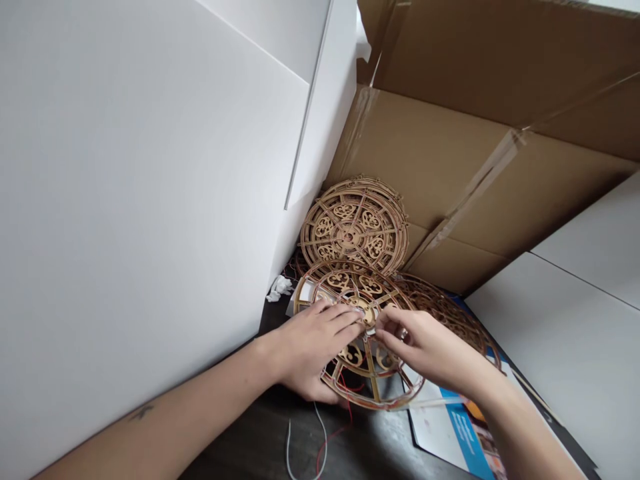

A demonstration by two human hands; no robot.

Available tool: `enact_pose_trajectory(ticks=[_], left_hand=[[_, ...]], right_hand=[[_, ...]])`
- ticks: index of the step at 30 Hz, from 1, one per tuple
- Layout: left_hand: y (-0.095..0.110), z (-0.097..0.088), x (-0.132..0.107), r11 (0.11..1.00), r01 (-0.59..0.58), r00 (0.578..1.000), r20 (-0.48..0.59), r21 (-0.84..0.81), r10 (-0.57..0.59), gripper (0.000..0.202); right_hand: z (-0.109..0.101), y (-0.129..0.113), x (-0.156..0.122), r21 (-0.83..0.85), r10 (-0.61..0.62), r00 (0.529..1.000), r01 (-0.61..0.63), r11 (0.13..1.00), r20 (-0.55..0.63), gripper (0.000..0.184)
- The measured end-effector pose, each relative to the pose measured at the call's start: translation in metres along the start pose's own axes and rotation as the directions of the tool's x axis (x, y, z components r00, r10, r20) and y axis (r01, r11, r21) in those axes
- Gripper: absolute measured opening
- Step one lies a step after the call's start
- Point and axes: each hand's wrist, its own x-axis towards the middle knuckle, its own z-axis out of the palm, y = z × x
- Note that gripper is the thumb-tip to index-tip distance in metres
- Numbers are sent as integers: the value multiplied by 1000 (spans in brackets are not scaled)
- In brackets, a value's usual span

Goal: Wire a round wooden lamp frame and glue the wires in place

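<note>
A round wooden openwork wheel (373, 381) with scroll cut-outs and wires along its rings is tilted in front of me. My left hand (320, 343) grips its left side, fingers lying over the face near the hub (367, 313) and the thumb around the lower edge. Beside the hub, the fingers of my right hand (413, 339) are pinched together at a small whitish piece; what exactly they hold is hidden. A white wire (325, 440) and a red wire (350, 417) hang below the wheel onto the dark surface.
A stack of similar wooden wheels (355, 230) leans against a large cardboard box (430, 157) behind. More wheels (445, 310) lie at right. Crumpled white tissue (280, 288) sits by the white panel (150, 167) on the left. A printed blue-and-white sheet (445, 427) lies at lower right.
</note>
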Motion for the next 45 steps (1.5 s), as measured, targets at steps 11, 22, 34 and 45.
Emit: enact_pose_trajectory(ticks=[11, 22, 34, 45], left_hand=[[-1, -2, 0, 1000, -2, 1000, 6, -27, 2, 100], [-1, -3, 0, 997, -2, 1000, -24, -73, 0, 113], [0, -5, 1, 998, -14, 999, -44, -66, 11, 107], [-4, -1, 3, 990, -48, 995, -91, -130, 36, 101]], right_hand=[[27, 4, -30, -182, -407, 905, 383, 906, -123, 21], [22, -8, -19, -207, -468, 879, 444, 872, -89, 13], [6, -1, 28, 638, -152, 978, 208, 741, -142, 29], [1, -14, 50, 678, -180, 983, 157, 718, -37, 32]])
